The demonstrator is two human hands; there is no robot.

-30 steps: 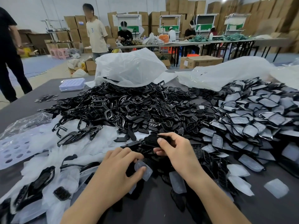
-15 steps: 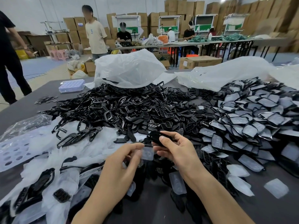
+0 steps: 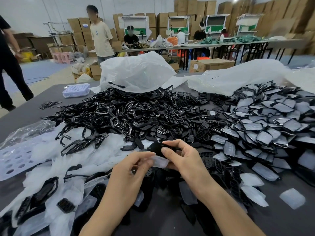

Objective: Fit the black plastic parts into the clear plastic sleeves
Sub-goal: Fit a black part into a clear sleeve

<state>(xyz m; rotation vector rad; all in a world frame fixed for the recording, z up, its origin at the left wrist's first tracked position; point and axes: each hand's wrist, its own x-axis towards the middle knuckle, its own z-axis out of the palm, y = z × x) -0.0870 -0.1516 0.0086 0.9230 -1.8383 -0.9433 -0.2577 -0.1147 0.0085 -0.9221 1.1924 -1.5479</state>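
My right hand pinches a black plastic part between thumb and fingers, just above the table's near middle. My left hand pinches a small clear plastic sleeve that lies against the lower edge of that black part. A large heap of loose black parts covers the middle of the table. To the right lies a pile of black parts in clear sleeves. Loose clear sleeves lie at the near right.
White plastic bags stand behind the heap. A perforated white sheet and crumpled film lie at the left, a lilac tray at the far left. People stand and sit beyond the dark table, among cardboard boxes.
Both hands have risen from the table. The left hand has brought the clear sleeve up to the black part that the right hand lifted from the heap.
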